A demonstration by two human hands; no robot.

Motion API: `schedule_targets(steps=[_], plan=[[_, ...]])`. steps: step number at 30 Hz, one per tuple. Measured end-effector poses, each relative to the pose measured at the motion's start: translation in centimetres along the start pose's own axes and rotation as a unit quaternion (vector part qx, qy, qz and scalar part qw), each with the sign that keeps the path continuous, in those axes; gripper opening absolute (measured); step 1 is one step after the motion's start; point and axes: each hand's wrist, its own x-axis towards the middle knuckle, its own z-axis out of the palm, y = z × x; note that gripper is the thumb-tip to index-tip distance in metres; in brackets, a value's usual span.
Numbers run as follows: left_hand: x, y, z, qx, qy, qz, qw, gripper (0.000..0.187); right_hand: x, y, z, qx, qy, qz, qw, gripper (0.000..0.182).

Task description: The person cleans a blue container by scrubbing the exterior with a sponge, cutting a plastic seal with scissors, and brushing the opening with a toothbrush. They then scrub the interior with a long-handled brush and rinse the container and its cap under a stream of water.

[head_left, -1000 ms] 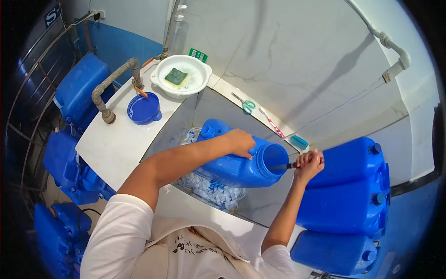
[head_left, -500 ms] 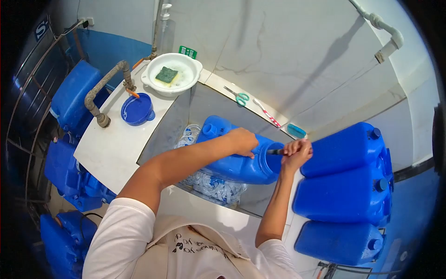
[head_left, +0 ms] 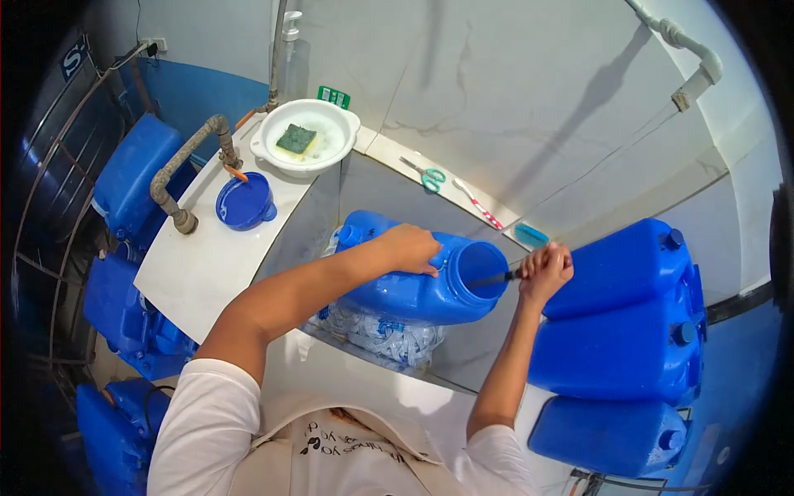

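Blue plastic, wet-looking and smooth, made up the wide-mouthed jug (head_left: pixel 397 295) lying on its side inside the grey-walled trough (head_left: pixel 376 186), over a loose heap of white-and-blue plastic strips (head_left: pixel 397 343) on which it seemed to rest. From where I stood, the left hand (head_left: pixel 411 250) was curled over the jug's upper side near the mouth, its fingers bent down in a hold whose tips I couldn't see. The right hand (head_left: pixel 547 273) made a tight fist around a slim dark handle (head_left: pixel 498 279) that ran into the opening; its far end was hidden. That heap looked an unsteady bed to me: a hard push could have rolled the jug or slid it away from the left hand. Slick fingers might have slipped along the handle, knocking knuckles against the rim, and a wide backswing could have bumped the turquoise brush (head_left: pixel 531 235) off the narrow white ledge (head_left: pixel 385 151).
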Motion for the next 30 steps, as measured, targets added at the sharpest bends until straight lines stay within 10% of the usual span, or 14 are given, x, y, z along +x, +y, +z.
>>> schedule_targets(steps=[8,12,17,22,30], plan=[[-0.1,-1.0,0.2,-0.016,0.034,-0.004,0.999,0.043,-0.1,0.7,0.0,0.050,0.034,0.144,0.988,0.031],[0.5,0.1,0.6,-0.022,0.026,0.033,0.999,0.043,0.1,0.6,3.8,-0.047,-0.009,-0.035,0.998,0.033],[0.2,-0.4,0.3,-0.023,0.034,0.020,0.999,0.043,-0.5,1.0,1.9,0.021,0.021,0.123,0.992,0.033],[-0.3,-0.7,0.5,-0.028,0.027,-0.001,0.999,0.045,0.3,0.5,3.9,-0.033,-0.010,-0.011,0.999,0.033],[-1.1,-1.6,0.5,-0.036,0.024,-0.017,0.999,0.046,0.2,0.0,2.5,-0.023,-0.006,0.044,0.999,0.032]])
